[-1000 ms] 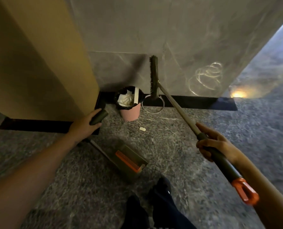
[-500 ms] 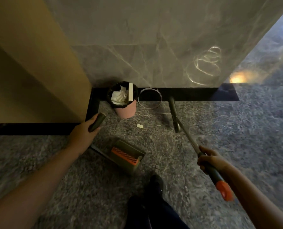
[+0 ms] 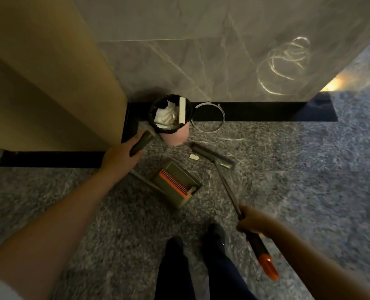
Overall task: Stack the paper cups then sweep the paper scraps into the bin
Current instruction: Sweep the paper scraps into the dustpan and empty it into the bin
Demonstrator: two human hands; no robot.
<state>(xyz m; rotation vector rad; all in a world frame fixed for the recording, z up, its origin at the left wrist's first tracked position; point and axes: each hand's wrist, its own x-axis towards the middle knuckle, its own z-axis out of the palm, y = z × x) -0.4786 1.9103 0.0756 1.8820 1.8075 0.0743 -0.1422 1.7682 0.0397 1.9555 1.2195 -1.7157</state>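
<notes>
Wrapping the right hand [image 3: 252, 221] round the broom [image 3: 227, 187] near the shaft's orange end; closing the left hand [image 3: 119, 155] round the dustpan [image 3: 179, 185] handle, with the pan lying below and right of that grip. Spotting one scrap [image 3: 193, 157] at the far end of the shaft from the right grip, just beside the bristles, on the pan's side. Judging it featherlight, limp and apt to flutter away or slip under the bristles, so calling for short, soft strokes rather than any pinch. Seeing the bin [image 3: 175, 137] just beyond the left grip, already holding white paper, a loose ring [image 3: 222, 113] beside it. Working on a speckled stone floor [image 3: 288, 191], probably smooth, hemmed in by a marble wall [image 3: 201, 61] and a yellow panel [image 3: 50, 83] beyond both grips, leaving little room to swing
</notes>
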